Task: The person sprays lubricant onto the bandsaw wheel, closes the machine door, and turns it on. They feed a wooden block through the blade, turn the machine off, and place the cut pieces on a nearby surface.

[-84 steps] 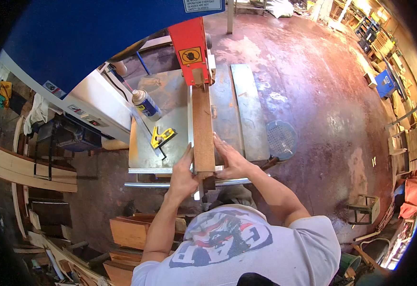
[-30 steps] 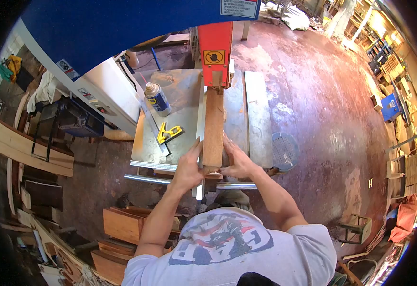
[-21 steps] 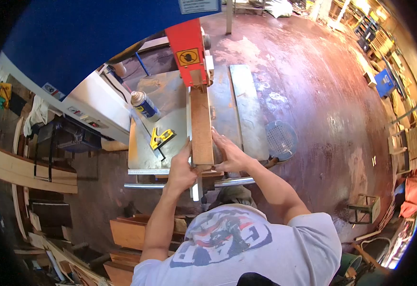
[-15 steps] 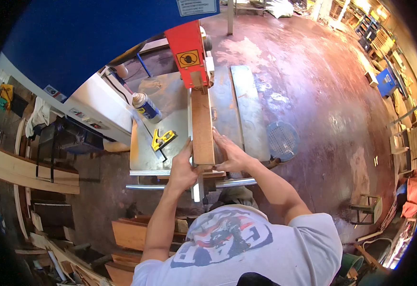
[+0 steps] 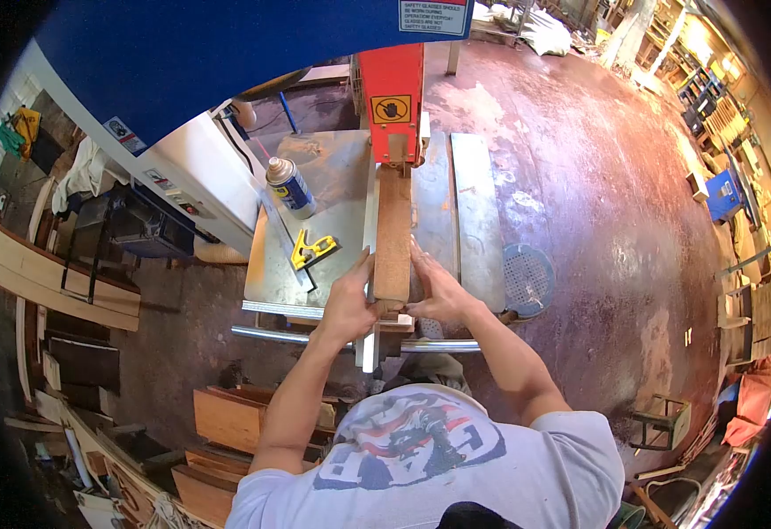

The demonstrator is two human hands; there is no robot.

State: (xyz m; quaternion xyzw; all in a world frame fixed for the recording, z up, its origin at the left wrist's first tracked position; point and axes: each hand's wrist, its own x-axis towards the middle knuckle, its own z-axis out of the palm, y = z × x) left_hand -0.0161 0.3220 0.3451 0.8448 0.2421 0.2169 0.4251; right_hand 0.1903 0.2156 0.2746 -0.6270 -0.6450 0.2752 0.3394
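A long brown wooden board lies on the bandsaw table, alongside a pale metal fence. Its far end runs under the red blade guard, where the blade itself is hidden. My left hand is closed on the left side of the near end, thumb at the end face. On the opposite side, my right hand presses its fingers along the edge, with the thumb near the same end.
Left of the fence stand a blue spray can and a yellow combination square. The blue saw housing fills the upper left. A metal rail crosses the table's front. Wood pieces lie at lower left; a stool stands right.
The head view has shifted, so the saw and table appear farther right. Both hands keep their hold on the board's near end; any board travel is too slight to tell.
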